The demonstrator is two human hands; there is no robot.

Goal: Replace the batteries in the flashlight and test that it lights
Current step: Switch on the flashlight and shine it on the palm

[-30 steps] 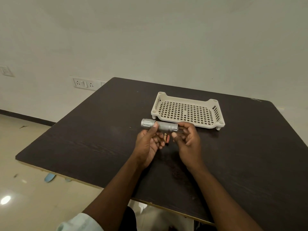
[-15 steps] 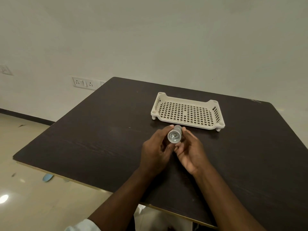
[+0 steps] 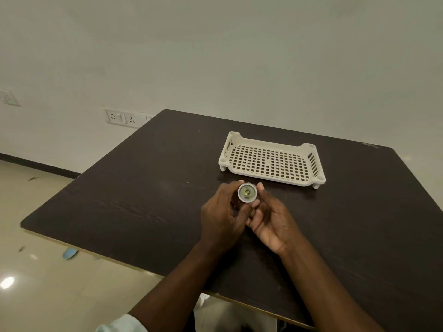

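Observation:
A silver flashlight (image 3: 247,193) stands between both hands above the dark table (image 3: 143,200), its round lens facing up toward me. Its body is hidden behind the head and the fingers. My left hand (image 3: 223,214) grips it from the left, thumb and fingers curled round it. My right hand (image 3: 269,218) holds it from the right, fingertips against the rim. The lens shows a pale reflector; I cannot tell whether it is lit. The batteries seen earlier on the table are hidden under my hands.
A cream perforated plastic tray (image 3: 272,161) stands just behind my hands, with nothing in it. The table's front edge runs diagonally below my forearms. A wall socket plate (image 3: 121,118) is on the wall at left.
The flashlight lay sideways across my fingers a second ago; both hands have turned it upright so that the lens faces me. The batteries on the table are now covered.

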